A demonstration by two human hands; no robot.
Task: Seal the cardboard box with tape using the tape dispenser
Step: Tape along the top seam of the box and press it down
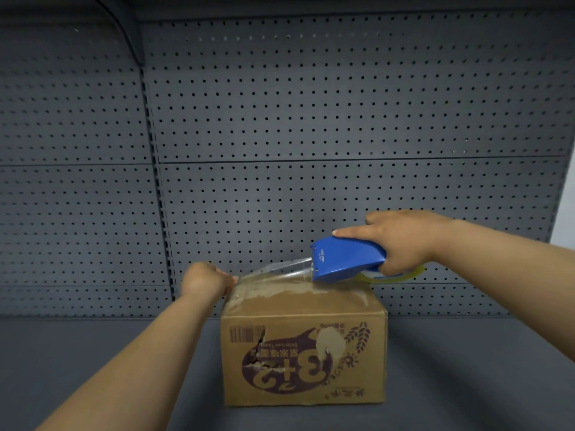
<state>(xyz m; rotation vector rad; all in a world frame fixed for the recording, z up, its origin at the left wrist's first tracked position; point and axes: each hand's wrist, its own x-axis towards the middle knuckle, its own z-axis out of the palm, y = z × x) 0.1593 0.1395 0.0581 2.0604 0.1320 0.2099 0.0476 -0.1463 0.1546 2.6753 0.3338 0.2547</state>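
Observation:
A brown cardboard box (305,353) with an upside-down purple print and a torn front stands on the grey shelf. My right hand (401,241) grips a blue tape dispenser (345,259) just above the box's top right part, index finger laid along its back. A strip of clear tape (273,270) stretches from the dispenser's mouth leftward to the box's top left edge. There my left hand (207,279) is closed on the tape's end, holding it against the corner. The yellowish tape roll (395,276) shows below my right hand.
The box sits on a dark grey shelf surface (109,353), with a grey pegboard wall (311,119) right behind it. An upright slotted post (155,181) divides the wall at the left. Open shelf lies on both sides of the box.

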